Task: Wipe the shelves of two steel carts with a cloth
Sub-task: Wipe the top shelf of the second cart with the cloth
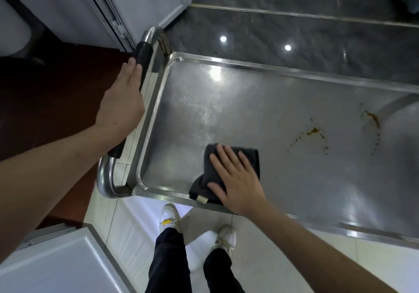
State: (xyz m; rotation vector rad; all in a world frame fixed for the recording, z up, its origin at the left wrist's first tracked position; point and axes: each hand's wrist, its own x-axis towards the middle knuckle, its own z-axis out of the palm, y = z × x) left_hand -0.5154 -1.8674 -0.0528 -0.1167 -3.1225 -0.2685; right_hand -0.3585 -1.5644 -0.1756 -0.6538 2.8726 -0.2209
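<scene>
Grey cloth (pixel 229 172) w/ unreadable tag under flat right hand (pixel 238 179), steel cart shelf (pixel 260 111)

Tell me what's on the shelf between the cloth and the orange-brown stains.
Only bare steel: in the head view, the shelf between the dark cloth under the right hand and the stains holds nothing.

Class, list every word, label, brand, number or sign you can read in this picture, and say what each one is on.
None can be read.
Small pale tag on the dark cloth at the cart shelf's near rim: no readable print.
Yellow patch on the left shoe: too blurred to read.
The cart handle's black grip, held by the left hand, shows no markings. The right hand presses the cloth.
</scene>
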